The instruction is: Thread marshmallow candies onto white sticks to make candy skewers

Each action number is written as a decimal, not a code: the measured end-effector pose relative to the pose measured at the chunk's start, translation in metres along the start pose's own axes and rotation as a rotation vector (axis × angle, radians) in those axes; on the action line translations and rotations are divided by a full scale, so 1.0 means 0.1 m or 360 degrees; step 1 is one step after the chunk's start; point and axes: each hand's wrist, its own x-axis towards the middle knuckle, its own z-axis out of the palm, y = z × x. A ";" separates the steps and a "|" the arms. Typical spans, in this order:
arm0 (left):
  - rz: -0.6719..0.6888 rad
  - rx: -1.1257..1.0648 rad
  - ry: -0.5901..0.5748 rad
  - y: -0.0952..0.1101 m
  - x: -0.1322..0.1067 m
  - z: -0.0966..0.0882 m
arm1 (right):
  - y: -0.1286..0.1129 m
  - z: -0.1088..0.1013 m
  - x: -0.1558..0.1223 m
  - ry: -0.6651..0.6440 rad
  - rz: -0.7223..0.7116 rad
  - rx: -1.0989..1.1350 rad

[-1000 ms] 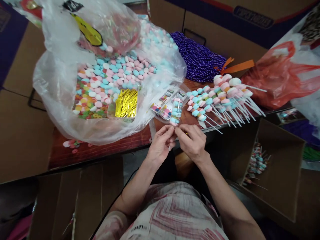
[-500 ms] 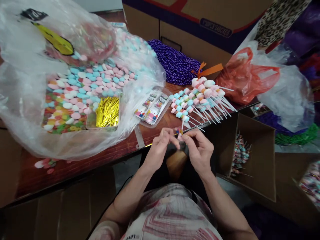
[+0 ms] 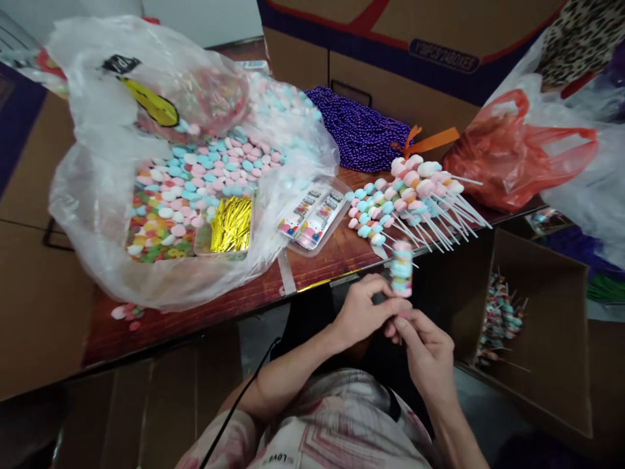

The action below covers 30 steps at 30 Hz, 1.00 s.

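A candy skewer [image 3: 402, 268] of stacked pink, white and blue candies stands upright above my hands, slightly blurred. My left hand [image 3: 367, 311] is closed, thumb and fingers pinched just under the candies. Right beside it, my right hand [image 3: 428, 345] pinches at the lower end, and the fingers of both hands meet there. The stick is mostly hidden by the fingers. Behind them, a pile of candy skewers [image 3: 415, 189] lies at the table edge, white sticks pointing toward me. Gold twist ties [image 3: 232, 223] fill a clear box to the left.
A large plastic bag [image 3: 92, 215] lies open on the table [image 3: 332, 260], with loose candies [image 3: 195, 169] on it. Nearby are labelled cards [image 3: 312, 215] in a clear tray, purple bead strings [image 3: 359, 127] and a red bag [image 3: 512, 156]. An open carton [image 3: 547, 332] at right holds skewers.
The view has shifted, so the table things sit further right. My hands have come together below the candies, and the candy skewer now stands up clearly above them.
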 end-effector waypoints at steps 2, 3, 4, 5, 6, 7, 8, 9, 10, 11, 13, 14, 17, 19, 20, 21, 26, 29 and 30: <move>0.0320 0.0315 -0.0153 0.04 0.14 -0.12 | 0.11 -0.12 0.00 0.0244 0.0086 0.0283; 0.0464 0.0473 -0.0080 0.09 0.23 -0.23 | 0.17 -0.21 0.02 0.0395 0.0118 0.0433; 0.0561 0.0668 0.0058 0.14 0.33 -0.38 | 0.22 -0.33 0.06 0.0547 0.0143 0.0564; 0.0608 0.0878 0.0162 0.20 0.43 -0.54 | 0.27 -0.47 0.10 0.0691 0.0156 0.0671; 0.0611 0.1108 0.0256 0.24 0.53 -0.73 | 0.32 -0.63 0.16 0.0807 0.0177 0.0755; 0.0579 0.1349 0.0334 0.28 0.63 -0.91 | 0.36 -0.79 0.23 0.0932 0.0181 0.0801; 0.0516 0.1559 0.0416 0.30 0.72 -1.08 | 0.41 -0.94 0.29 0.1061 0.0236 0.0803; 0.0452 0.1710 0.0448 0.29 0.80 -1.22 | 0.44 -1.07 0.35 0.1167 0.0320 0.0791; 0.0401 0.1787 0.0429 0.28 0.86 -1.33 | 0.48 -1.16 0.41 0.1229 0.0369 0.0777; 0.0358 0.1814 0.0397 0.25 0.91 -1.42 | 0.50 -1.20 0.45 0.1251 0.0390 0.0743; 0.0300 0.1807 0.0416 0.18 0.99 -1.50 | 0.52 -1.15 0.50 0.1176 0.0304 0.0648; 0.0287 0.1783 0.0459 0.15 1.01 -1.51 | 0.51 -1.05 0.51 0.1102 0.0228 0.0588; 0.0293 0.1593 0.0650 0.10 1.04 -1.48 | 0.43 -0.62 0.51 0.0887 0.0040 0.0375; 0.0346 0.1307 0.0774 0.11 1.01 -1.43 | 0.31 -0.28 0.51 0.0740 -0.0057 0.0165; 0.0384 0.1124 0.0831 0.12 0.97 -1.39 | 0.24 -0.11 0.51 0.0615 -0.0093 0.0047; 0.0417 0.0933 0.0873 0.13 0.91 -1.33 | 0.17 0.05 0.53 0.0463 -0.0115 -0.0057; 0.0395 0.0328 0.0926 0.14 0.47 -0.86 | -0.09 0.83 0.66 -0.0024 -0.0189 0.0119; 0.0364 0.0061 0.1052 0.10 0.21 -0.57 | -0.10 1.14 0.70 0.0048 -0.0179 0.0368; 0.0341 -0.0061 0.1134 0.08 0.14 -0.51 | -0.09 1.19 0.70 0.0107 -0.0178 0.0428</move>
